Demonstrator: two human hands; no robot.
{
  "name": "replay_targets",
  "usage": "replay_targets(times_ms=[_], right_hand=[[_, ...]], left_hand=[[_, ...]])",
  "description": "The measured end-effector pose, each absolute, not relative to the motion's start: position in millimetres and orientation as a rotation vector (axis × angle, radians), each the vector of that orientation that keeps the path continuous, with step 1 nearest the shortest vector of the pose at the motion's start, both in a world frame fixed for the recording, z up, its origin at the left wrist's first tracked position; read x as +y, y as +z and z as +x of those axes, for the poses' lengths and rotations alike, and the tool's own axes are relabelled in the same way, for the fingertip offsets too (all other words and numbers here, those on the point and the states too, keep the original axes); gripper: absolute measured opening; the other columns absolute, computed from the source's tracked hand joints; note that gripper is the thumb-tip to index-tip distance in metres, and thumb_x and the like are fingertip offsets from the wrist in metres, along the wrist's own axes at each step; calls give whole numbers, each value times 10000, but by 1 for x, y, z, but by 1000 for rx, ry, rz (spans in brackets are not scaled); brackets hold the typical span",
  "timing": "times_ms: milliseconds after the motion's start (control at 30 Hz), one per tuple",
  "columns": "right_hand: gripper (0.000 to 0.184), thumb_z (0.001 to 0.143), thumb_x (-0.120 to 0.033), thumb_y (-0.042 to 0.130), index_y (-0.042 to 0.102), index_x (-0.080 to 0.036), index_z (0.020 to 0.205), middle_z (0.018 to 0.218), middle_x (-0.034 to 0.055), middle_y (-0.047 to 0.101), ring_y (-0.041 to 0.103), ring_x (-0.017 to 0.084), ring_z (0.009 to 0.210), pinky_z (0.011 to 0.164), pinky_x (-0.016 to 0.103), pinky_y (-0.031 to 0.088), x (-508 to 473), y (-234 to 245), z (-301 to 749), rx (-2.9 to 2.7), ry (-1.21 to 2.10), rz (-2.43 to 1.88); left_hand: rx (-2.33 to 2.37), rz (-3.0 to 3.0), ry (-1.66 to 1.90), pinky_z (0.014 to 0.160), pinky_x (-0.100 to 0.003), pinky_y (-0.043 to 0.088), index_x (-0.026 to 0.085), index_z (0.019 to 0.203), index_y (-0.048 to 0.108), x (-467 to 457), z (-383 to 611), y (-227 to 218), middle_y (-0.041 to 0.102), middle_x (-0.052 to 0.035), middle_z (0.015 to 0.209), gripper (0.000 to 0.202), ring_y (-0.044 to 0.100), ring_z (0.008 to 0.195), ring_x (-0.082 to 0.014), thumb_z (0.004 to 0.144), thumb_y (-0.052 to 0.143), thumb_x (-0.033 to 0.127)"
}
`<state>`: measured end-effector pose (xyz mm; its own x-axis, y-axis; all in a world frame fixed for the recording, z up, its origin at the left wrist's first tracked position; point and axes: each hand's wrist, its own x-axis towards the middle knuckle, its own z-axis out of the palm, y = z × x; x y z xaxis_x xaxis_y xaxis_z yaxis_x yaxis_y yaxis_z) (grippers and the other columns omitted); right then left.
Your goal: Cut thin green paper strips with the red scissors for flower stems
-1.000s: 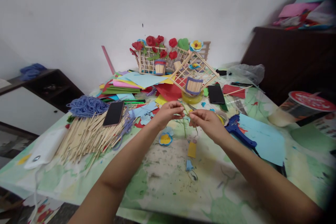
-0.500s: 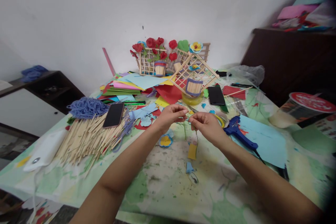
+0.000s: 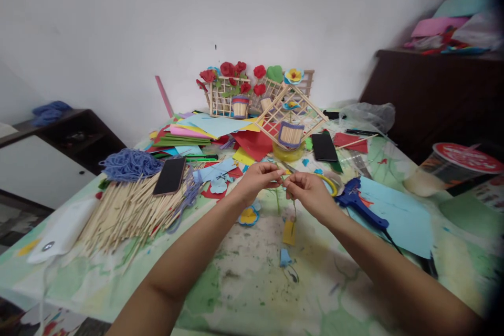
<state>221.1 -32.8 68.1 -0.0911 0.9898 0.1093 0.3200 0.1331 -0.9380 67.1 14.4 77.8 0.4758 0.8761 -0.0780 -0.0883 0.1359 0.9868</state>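
Both hands meet over the middle of the table, fingertips almost touching. My left hand [image 3: 264, 177] is closed in a pinch at one end of a thin green strand [image 3: 294, 211], which looks like wire or string. Pinched close beside it, my right hand [image 3: 309, 189] grips the same strand, part of which hangs below the fingers. Most of what lies between the fingertips is hidden. A blue and yellow paper flower [image 3: 249, 215] lies just below my left hand. Under my right hand are a yellow paper scrap [image 3: 289, 232] and a blue scrap [image 3: 285, 257]. Yellow-handled scissors [image 3: 332, 185] lie behind it.
A blue glue gun [image 3: 364, 205] rests on light blue paper [image 3: 405, 220] at right. Bamboo sticks [image 3: 118, 215], blue yarn [image 3: 129, 164] and a phone [image 3: 170, 176] occupy the left. Stick lattices with paper flowers [image 3: 291, 128] stand at the back, near a second phone [image 3: 324, 147].
The hands have drawn slightly closer together, still pinching at the same spot. The view has tilted up a little, showing a wooden frame on the wall.
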Motion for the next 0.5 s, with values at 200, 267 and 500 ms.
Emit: replay_targets(times_ms=[200,267,500], right_hand=[[167,729,-322,518,569,-183,652,541,8,602,502,121,488,508,250,395,-36,67,215,-1520,1070,-1300],[184,732,-338,517,568,-182,650,537,11,601,491,120,481,502,252,385,-37,67,214,-1517,1093,-1299],[183,738,-339,523,570,-186,650,543,7,601,484,120,485,503,255,375,-37,67,214,-1534,1086,-1297]], left_hand=[[857,1176,934,664,-238,453,122,722,641,24,61,78,589,-2,642,333,546,626,-80,596,773,400],[876,1131,996,635,-221,447,125,711,633,30,57,80,590,-1,637,333,545,615,-77,583,783,394],[907,971,1151,594,-191,455,123,717,620,46,43,86,589,6,610,362,544,583,-63,525,819,357]])
